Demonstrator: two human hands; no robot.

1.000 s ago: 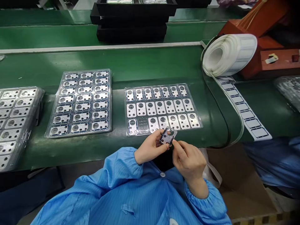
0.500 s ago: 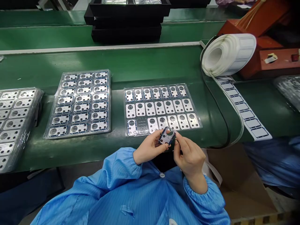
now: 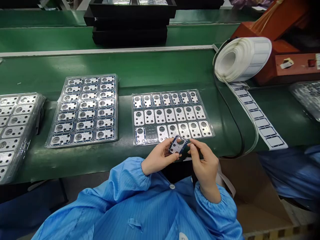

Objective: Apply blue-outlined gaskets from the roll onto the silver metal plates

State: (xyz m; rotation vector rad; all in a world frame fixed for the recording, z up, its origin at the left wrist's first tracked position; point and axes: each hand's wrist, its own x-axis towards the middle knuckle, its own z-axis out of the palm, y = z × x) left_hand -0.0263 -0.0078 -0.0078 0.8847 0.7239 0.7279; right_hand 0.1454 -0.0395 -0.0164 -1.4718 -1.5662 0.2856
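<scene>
My left hand point(image 3: 160, 156) pinches a small metal plate point(image 3: 178, 145) by its left and lower edge. The plate is silver with a dark blue border, a large round hole and smaller holes, and it is held tilted above the table's front edge. My right hand point(image 3: 205, 163) is beside the plate's right edge, thumb and index finger drawn close together; what lies between them, if anything, is too small to make out. Just beyond the hands lies a clear plastic tray point(image 3: 151, 149) with rows of similar plates. One pocket point(image 3: 151, 134) in its front row holds no plate.
To the left are another filled tray point(image 3: 81, 144) and a stack of trays point(image 3: 15, 140). A label roll point(image 3: 240, 60) stands at right, its label strip point(image 3: 262, 123) running forward past a black cable point(image 3: 233, 116). Behind are an orange machine point(image 3: 297, 66) and black boxes point(image 3: 130, 35).
My right hand has shifted slightly right, away from the plate's edge, and its fingers have straightened somewhat. The left hand still holds the plate in nearly the same place.
</scene>
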